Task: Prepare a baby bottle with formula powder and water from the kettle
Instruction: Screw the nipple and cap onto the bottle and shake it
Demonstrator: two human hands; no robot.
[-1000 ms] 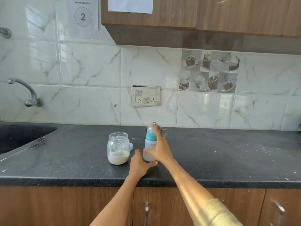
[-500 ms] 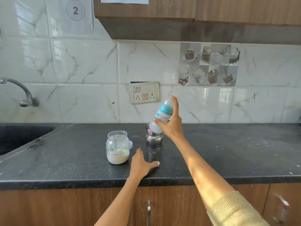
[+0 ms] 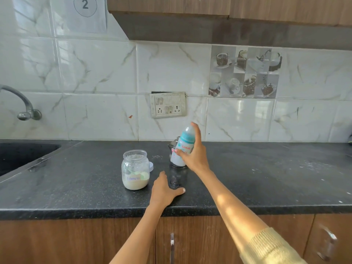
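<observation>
1. Black speckled stone countertop, long and matte, carrying everything; dark sink basin sunk at far left beneath a curved steel tap.
2. Clear glass jar of pale formula powder, lidless, hand-labelled, standing upright left of centre, well apart from the bottle.
3. Clear plastic baby bottle with teal collar and cap, lifted off the counter, tilted with its top leaning right, milky liquid in its lower part; judged capped and in mid-shake, so near the end of the task.
4. Right hand wrapped around that bottle, thumb across the front label, forefinger stretched up onto the cap.
5. Left hand flat on the counter near the front edge, fingers spread, gripping nothing.
6. Small steel kettle, mostly hidden just behind the bottle; lid state not readable.
7. Risks, as judgement: leaking at the collar if not screwed down tight; knocking the kettle on a backward swing, being so close; clumping if shaken too briefly; open jar exposed to splashes.
</observation>
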